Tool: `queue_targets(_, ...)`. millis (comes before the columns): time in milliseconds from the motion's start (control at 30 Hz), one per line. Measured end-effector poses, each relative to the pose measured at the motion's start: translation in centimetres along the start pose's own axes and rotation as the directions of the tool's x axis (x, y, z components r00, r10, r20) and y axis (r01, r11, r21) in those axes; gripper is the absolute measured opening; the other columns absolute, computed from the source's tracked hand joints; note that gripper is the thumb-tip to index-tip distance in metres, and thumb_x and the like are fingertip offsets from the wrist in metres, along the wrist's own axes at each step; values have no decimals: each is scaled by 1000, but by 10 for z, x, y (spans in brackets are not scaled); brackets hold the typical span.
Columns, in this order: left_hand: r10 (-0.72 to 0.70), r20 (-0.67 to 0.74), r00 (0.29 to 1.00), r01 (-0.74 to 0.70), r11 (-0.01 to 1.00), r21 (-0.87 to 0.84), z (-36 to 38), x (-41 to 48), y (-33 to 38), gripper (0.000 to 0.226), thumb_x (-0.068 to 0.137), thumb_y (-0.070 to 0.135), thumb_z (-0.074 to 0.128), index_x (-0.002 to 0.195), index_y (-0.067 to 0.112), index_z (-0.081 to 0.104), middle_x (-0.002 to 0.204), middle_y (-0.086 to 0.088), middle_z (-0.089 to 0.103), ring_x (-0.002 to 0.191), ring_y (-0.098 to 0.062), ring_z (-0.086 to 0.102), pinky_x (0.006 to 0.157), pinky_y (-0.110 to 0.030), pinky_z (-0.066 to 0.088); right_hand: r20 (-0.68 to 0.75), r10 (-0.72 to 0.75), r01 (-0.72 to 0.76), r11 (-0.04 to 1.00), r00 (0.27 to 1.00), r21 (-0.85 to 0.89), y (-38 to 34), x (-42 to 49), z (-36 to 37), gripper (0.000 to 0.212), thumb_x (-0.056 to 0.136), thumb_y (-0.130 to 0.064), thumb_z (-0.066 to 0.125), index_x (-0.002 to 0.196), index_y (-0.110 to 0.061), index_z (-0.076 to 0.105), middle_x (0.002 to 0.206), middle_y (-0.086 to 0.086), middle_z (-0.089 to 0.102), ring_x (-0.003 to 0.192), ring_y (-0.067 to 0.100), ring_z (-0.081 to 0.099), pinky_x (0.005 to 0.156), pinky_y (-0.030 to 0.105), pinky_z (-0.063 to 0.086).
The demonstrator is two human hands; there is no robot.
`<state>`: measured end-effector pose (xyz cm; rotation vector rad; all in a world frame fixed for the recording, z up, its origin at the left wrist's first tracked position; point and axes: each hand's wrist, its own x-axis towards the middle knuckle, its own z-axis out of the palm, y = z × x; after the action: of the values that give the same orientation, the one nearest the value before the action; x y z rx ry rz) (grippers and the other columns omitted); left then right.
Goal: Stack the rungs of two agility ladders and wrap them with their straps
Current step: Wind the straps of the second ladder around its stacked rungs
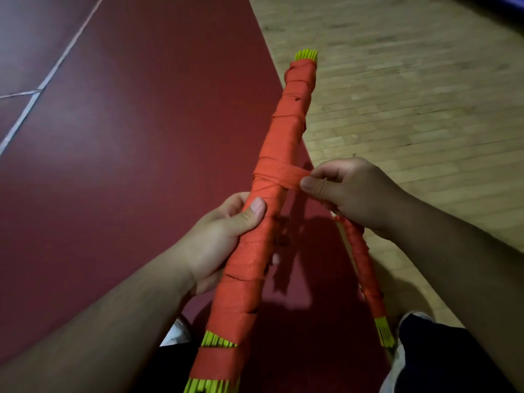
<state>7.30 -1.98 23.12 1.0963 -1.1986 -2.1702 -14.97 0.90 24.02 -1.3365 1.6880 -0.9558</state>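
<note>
Right in the middle of the view, the bigger bundle [286,131] of stacked ladder rungs sits up off the floor, slanting away from the person; it's wrapped nearly end to end in orange strap, with yellow-green rung ends [306,54] poking out at the far tip and more of them down at the near end. The left hand [218,242] grips the bundle around its middle, thumb pressed flat on top and fingers curled underneath. The right hand [360,191] pinches the loose strap [283,173] between thumb and fingers, and the strap runs taut sideways from the bundle to that hand, just above the left thumb. A second, thinner bundle [365,268], also wrapped in orange, runs from under the right hand down toward the right shoe [408,317], yellow ends showing by the shoe; can't tell if the hand is touching it. Below it all there's a dark red floor [141,137] with white lines [56,66], wooden flooring [411,95] off to the right, and the left shoe [177,333] peeking out under the left forearm.
</note>
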Motion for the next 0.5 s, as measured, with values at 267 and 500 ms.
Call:
queue_targets(267, -76, -54, 996, 76, 997, 0, 7, 0, -7, 59, 83, 42, 65, 118, -5, 57, 90, -29, 66, 59, -32, 63, 51, -31, 53, 2, 111, -111, 993, 994, -26, 11, 2, 7, 27, 85, -42, 76, 78, -16, 74, 55, -8, 57, 49, 5, 49, 56, 26, 39)
queue_targets(500, -90, 113, 990, 94, 995, -38, 6, -2, -7, 74, 65, 75, 65, 106, 13, 75, 99, -21, 71, 73, -27, 71, 61, -35, 58, -32, 109, -107, 992, 993, 70, 9, 1, 5, 68, 47, -78, 73, 84, -20, 76, 76, -1, 74, 69, 8, 65, 69, 33, 52)
